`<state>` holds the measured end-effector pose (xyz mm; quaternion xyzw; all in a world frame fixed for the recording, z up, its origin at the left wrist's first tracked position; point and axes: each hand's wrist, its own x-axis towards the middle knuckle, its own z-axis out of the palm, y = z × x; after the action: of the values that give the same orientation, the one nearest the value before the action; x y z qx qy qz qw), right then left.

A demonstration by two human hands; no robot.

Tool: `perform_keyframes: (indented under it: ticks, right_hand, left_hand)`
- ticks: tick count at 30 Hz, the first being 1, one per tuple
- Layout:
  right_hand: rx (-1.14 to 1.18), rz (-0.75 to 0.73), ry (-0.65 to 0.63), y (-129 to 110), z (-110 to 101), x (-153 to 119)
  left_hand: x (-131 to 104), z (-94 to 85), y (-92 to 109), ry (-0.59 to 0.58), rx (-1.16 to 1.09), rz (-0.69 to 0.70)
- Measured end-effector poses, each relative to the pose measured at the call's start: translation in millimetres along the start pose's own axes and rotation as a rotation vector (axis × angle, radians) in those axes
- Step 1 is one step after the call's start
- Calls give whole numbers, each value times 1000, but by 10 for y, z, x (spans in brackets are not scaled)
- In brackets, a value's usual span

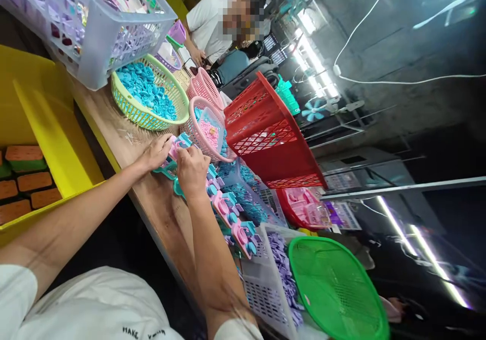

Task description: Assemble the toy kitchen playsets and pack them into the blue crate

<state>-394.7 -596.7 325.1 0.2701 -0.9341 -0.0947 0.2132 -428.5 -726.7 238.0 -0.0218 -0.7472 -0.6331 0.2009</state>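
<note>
A pink and blue plastic toy part point(175, 149) lies between my hands near the bench edge. Around its near side, the fingers of my left hand point(158, 152) are closed. My right hand point(193, 172) is curled with its fingertips pressed down at the part's other side; whatever they pinch is hidden. Teal plastic pieces point(167, 170) show beneath both hands. Beyond my right wrist runs a row of similar pink and blue toy assemblies point(240, 232). Just past the hands, a pink basket point(185, 127) contains small pink pieces in a clear tub point(206, 117) and blue pieces.
A yellow-green basket point(176, 122) of blue pieces stands on the wooden bench point(114, 136), beside a large clear crate point(93, 51). A tilted red basket point(261, 157) rises ahead. To the right are purple pieces point(283, 269) and a green basket point(337, 289). Another person point(210, 21) sits across.
</note>
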Motion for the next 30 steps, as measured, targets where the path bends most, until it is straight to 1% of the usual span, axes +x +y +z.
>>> perform_keyframes:
  ticks: [2, 4, 6, 10, 13, 16, 21, 25, 27, 28, 29, 30]
  right_hand:
    - [-26, -45, 39, -19, 32, -42]
    - [-43, -90, 50, -34, 32, -91]
    - [-44, -115, 30, -51, -9, -136]
    - [-33, -99, -47, -110, -167, -167]
    - [-40, -99, -143, -147, -258, -137]
    - [-49, -108, -206, -151, -284, -108]
    - [-9, -128, -203, -156, -275, -81]
    - [52, -189, -220, -201, -361, -29]
    - [78, -267, -243, -161, -466, 67]
    - [96, -316, -272, -95, -539, 143]
    - [125, -365, -296, 17, -627, 237]
    - [157, -396, -303, 181, -731, 340]
  left_hand:
    - [-68, -4, 2, 23, 7, 23]
    - [-133, -17, 5, 41, 12, 41]
    - [-178, -32, 7, 49, 18, 63]
    - [-199, -62, 21, 61, 30, 90]
    - [-190, -81, 46, 54, 27, 74]
    - [-192, -98, 76, 51, 32, 64]
    - [-196, -173, 129, 38, 18, 43]
    - [-173, -286, 265, 6, 34, -34]
    - [-161, -360, 357, 2, 54, -64]
    - [-155, -406, 387, -15, 79, -67]
    - [-144, -461, 397, -2, 117, -61]
    - [-127, -525, 382, 3, 163, -53]
